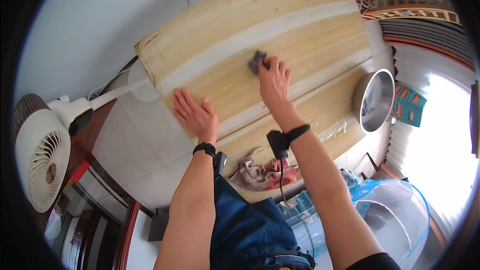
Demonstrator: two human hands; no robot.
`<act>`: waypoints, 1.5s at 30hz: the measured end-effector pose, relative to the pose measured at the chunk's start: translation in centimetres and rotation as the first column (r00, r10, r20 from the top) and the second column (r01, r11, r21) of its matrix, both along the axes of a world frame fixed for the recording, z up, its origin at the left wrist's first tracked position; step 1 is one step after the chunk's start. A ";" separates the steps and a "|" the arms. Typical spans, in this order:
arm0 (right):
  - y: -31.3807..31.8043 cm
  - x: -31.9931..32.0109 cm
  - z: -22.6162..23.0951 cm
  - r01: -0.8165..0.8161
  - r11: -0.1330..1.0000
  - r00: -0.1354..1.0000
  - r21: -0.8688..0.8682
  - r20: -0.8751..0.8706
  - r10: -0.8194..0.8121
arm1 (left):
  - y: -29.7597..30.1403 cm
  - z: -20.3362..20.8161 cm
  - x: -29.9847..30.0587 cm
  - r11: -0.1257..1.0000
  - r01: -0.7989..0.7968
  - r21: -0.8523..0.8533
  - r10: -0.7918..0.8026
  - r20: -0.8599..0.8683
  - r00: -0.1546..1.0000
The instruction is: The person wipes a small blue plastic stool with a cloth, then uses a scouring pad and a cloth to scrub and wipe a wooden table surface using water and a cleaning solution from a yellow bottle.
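A long pale wooden board (220,65), its edges worn and stained, stretches in front of me. My left hand (197,115) rests flat on its near left part, fingers spread, holding nothing. Near the board's middle, my right hand (275,81) grips a small crumpled dark grey cloth (257,63) against the wood; the cloth is slightly blurred, so its exact material is hard to tell. A second wooden surface (305,117) lies nearer to me, parted from the first by a long seam.
A metal basin (362,100) with dark bits inside stands at the right. A stained rag (257,174) lies at the near edge. To the left is a white fan (47,155). A teal plastic crate (410,104) and a blue-rimmed mesh cover (395,210) are at the right.
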State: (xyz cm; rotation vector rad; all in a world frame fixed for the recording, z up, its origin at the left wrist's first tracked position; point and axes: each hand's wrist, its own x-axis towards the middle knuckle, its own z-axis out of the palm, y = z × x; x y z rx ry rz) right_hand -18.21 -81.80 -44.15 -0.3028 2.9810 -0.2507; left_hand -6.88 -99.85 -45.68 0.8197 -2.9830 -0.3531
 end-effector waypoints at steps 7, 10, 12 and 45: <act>-0.7 -3.5 0.4 0.196 0.977 0.980 -0.085 0.062 -0.191 | 0.3 -1.0 0.1 1.000 0.021 0.005 -0.020 -0.046 0.999; -1.2 2.4 1.1 0.250 0.966 0.961 -0.069 0.139 -0.238 | -0.2 -1.0 0.4 1.000 0.018 0.001 -0.018 -0.047 0.999; -1.1 2.9 1.1 0.231 0.972 0.968 -0.054 0.114 -0.223 | -0.2 -1.0 0.4 1.000 0.007 0.007 -0.007 -0.036 0.999; -0.8 -3.9 0.0 0.021 0.999 0.992 -0.036 -0.126 -0.025 | 0.5 -1.3 -0.1 0.999 0.026 -0.026 -0.027 -0.057 0.998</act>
